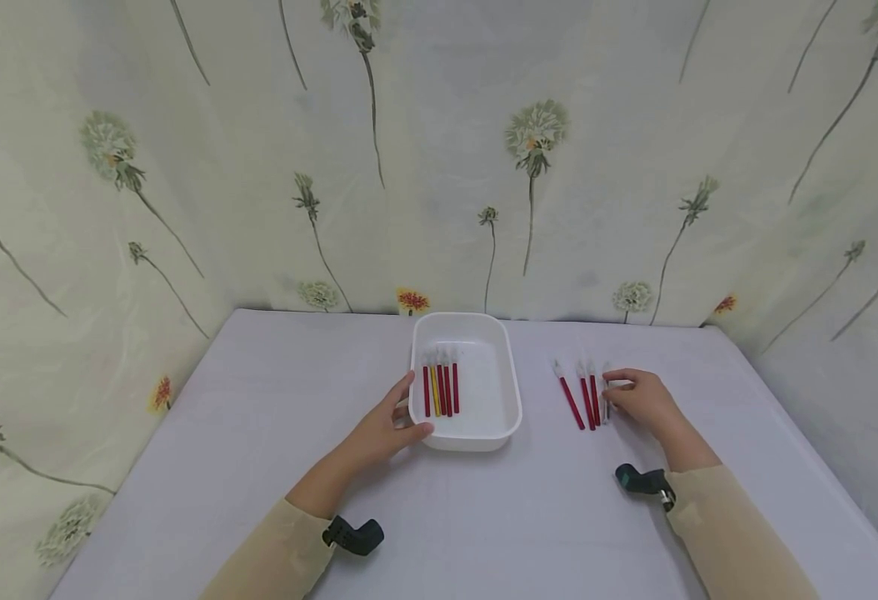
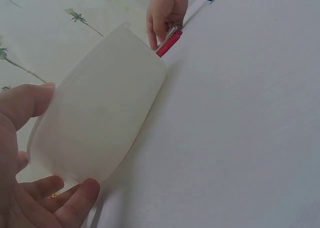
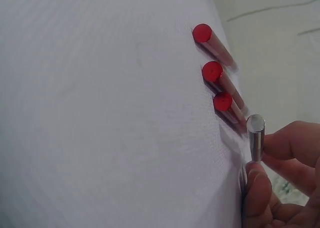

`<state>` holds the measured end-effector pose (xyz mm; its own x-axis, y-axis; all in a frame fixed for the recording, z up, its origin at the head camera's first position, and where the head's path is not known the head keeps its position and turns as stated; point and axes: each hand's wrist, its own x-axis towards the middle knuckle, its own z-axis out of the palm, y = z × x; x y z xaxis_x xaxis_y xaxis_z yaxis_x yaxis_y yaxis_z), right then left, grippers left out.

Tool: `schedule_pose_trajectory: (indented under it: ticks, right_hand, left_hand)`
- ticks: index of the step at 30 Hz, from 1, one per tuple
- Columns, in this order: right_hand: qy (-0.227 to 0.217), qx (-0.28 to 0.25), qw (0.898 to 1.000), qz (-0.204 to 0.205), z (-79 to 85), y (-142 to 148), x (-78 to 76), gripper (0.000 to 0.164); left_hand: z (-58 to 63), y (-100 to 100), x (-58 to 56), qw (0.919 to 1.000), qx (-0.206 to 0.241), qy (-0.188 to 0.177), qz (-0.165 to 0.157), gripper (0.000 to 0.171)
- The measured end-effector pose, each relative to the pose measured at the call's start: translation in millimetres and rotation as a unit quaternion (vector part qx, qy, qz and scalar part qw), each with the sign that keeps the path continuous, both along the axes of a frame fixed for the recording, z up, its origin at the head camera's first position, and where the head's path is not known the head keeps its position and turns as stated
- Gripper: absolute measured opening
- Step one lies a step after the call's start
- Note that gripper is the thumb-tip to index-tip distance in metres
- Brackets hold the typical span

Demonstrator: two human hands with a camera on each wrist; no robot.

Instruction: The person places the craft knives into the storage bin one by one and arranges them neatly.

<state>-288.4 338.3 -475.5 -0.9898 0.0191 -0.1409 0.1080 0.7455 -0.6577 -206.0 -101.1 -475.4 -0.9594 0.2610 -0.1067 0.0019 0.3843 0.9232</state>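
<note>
My left hand [image 1: 382,433] grips the near left corner of a white plastic tray [image 1: 476,440], thumb at the near rim and fingers along the left side. Inside, several slim pen-like sticks with clear caps lie side by side, mostly red [image 1: 426,392], one yellow [image 1: 435,392]. To the tray's right, my right hand [image 1: 641,400] pinches a silver stick [image 3: 256,133] between thumb and fingers, close over the table. Three red sticks [image 1: 587,404] lie just left of that hand, their round red ends [image 3: 212,71] facing the right wrist camera.
A pale cloth covers the table [image 1: 274,375]. Behind it and at both sides hangs a curtain [image 1: 439,167] printed with dandelions. Black wrist cameras [image 1: 355,536] sit at both beige sleeves [image 1: 731,533].
</note>
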Motion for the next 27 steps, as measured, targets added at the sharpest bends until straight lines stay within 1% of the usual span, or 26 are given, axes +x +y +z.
schedule_pose_trajectory:
  ticks: [4, 11, 16, 20, 27]
  right_hand:
    - [-0.005, -0.009, 1.000, -0.018, -0.1, 1.4, 1.7, 0.048]
    - [-0.009, -0.053, 0.998, -0.042, 2.0, 2.5, 5.7, 0.052]
    - [-0.015, -0.083, 0.995, -0.052, 11.0, -1.6, 12.4, 0.052]
    - [-0.012, -0.108, 0.993, -0.050, 19.9, -7.3, 17.9, 0.052]
    - [-0.003, -0.122, 0.992, -0.038, 36.3, -19.1, 25.4, 0.054]
  left_hand:
    - [-0.1, -0.3, 0.4, 1.0000, 0.003, -0.001, -0.001, 0.095]
    - [0.0, -0.8, 0.4, 1.0000, 0.000, 0.002, -0.001, 0.095]
    - [-0.4, -0.8, 0.0, 1.0000, -0.007, 0.004, 0.000, 0.095]
    - [-0.7, -0.9, -0.3, 0.9999, -0.010, 0.007, 0.001, 0.096]
    - [-1.0, -0.3, -0.5, 1.0000, -0.003, 0.004, 0.002, 0.097]
